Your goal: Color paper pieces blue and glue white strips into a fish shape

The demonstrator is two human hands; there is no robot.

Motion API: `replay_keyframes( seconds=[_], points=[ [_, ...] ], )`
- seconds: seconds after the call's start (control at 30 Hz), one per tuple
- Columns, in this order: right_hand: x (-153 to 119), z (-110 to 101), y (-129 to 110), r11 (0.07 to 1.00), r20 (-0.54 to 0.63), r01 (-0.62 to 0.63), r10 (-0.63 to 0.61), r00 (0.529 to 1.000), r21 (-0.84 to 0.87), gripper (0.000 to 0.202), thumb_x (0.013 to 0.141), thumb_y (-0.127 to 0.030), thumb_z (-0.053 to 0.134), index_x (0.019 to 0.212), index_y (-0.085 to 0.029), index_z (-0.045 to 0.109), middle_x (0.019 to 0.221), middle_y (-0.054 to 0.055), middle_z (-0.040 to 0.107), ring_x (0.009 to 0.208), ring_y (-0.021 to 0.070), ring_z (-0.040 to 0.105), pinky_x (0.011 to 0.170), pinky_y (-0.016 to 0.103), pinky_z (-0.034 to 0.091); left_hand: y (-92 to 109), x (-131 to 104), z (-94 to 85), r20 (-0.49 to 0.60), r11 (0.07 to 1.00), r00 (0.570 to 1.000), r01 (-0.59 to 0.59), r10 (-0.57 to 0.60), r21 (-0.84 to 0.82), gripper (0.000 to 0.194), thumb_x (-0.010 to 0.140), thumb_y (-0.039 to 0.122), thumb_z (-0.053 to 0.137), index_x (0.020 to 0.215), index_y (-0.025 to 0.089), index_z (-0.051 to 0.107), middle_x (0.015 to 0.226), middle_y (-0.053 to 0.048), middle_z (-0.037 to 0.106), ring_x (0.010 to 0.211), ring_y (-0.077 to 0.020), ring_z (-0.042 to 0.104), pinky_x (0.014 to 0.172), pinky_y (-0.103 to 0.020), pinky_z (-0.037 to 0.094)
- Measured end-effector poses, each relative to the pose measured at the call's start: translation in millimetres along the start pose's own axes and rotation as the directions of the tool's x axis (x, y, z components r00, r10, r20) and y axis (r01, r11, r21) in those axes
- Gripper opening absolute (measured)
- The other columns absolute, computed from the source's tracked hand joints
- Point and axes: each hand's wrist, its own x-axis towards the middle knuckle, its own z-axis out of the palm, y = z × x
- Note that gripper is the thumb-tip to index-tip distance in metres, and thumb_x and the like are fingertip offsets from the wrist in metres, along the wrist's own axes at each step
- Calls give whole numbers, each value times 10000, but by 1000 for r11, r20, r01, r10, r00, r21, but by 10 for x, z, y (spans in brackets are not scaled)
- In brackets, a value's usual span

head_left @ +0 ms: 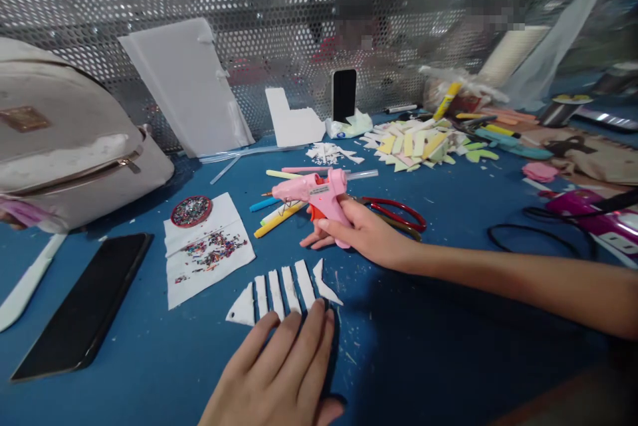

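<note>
My right hand (366,232) is wrapped round the handle of a pink hot glue gun (304,190), whose nozzle points left above several markers (279,218). Below it on the blue table lie white foam pieces laid out as a fish: a pointed head piece (243,308) with a small hole, several separate strips (304,282) and a forked tail piece (325,286). My left hand (276,366) rests with fingers stretched out at the lower ends of the strips, partly hiding them. It grips nothing that I can see.
Left are a black phone (87,303), a white backpack (64,140) and a paper sheet (179,283) with glitter bits and a red-rimmed dish (191,211). Behind stand a phone (343,95) and a foam scrap pile (413,143). Red-handled scissors (399,208) and a purple tool (593,216) lie right.
</note>
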Motion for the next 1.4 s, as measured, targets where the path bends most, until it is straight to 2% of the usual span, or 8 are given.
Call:
replay_keyframes(
  seconds=[0.17, 0.3, 0.4, 0.47, 0.7, 0.9, 1.07, 1.4],
  points=[
    [-23, -11, 42, 996, -21, 41, -42, 999, -82, 98, 920, -244, 542, 981, -167, 550, 886, 52, 690, 749, 149, 692, 642, 262, 559, -15, 33, 0, -22, 999, 999, 36, -37, -29, 588, 974, 599, 386, 1352, 175, 539, 1370, -33, 579, 1089, -209, 550, 926, -365, 369],
    [-72, -48, 91, 983, -57, 105, -115, 992, -150, 152, 931, -308, 550, 949, -159, 573, 900, 61, 690, 735, 143, 643, 623, 257, 496, -213, 174, -82, -35, 935, 976, 194, -214, -295, 378, 1003, 441, 402, 1241, 215, 589, 1242, -40, 642, 1047, -235, 554, 928, -386, 357],
    [-87, -68, 130, 987, -130, 129, -141, 981, -99, 198, 942, -360, 553, 956, -163, 564, 897, 53, 670, 733, 139, 612, 618, 262, 464, -443, 245, -116, 182, 769, 933, 359, -310, -529, 227, 1010, 277, 399, 1161, 250, 565, 1168, -37, 633, 1032, -222, 538, 899, -385, 383],
    [-84, -75, 145, 986, -186, 154, -164, 969, -64, 209, 941, -378, 554, 963, -170, 552, 888, 43, 652, 706, 131, 587, 607, 267, 449, -563, 263, -97, 206, 738, 926, 376, -316, -560, 196, 1013, 275, 382, 1102, 255, 556, 1151, -33, 625, 1049, -216, 532, 910, -387, 396],
    [-53, -80, 166, 980, -270, 200, -194, 943, -2, 216, 934, -395, 559, 960, -185, 520, 839, 23, 612, 717, 140, 571, 617, 284, 441, -594, 300, 58, 248, 718, 901, 434, -357, -544, 223, 982, 360, 473, 1185, 270, 496, 1166, -43, 595, 1077, -243, 518, 902, -406, 424],
    [-66, -90, 181, 982, -249, 190, -183, 951, 3, 221, 936, -394, 564, 957, -176, 536, 882, 34, 637, 722, 132, 575, 621, 281, 432, -544, 388, 81, 252, 756, 905, 425, -343, -498, 466, 886, 506, 623, 1240, 258, 450, 1205, -57, 587, 1085, -276, 506, 928, -439, 377],
    [-78, -94, 175, 981, -241, 196, -189, 952, 4, 221, 934, -396, 564, 941, -176, 543, 884, 34, 638, 727, 132, 577, 624, 274, 435, -482, 407, 74, 244, 779, 911, 411, -333, -473, 589, 860, 615, 605, 1284, 251, 421, 1194, -67, 591, 1085, -283, 509, 945, -452, 354],
    [-78, -86, 175, 972, -241, 235, -221, 945, 28, 188, 936, -361, 562, 983, -183, 524, 865, 21, 614, 716, 127, 570, 657, 273, 454, -498, 481, 40, 222, 821, 910, 412, -350, -394, 173, 987, 367, 466, 1092, 242, 524, 1084, -42, 608, 1018, -257, 518, 858, -421, 348]
  ],
)
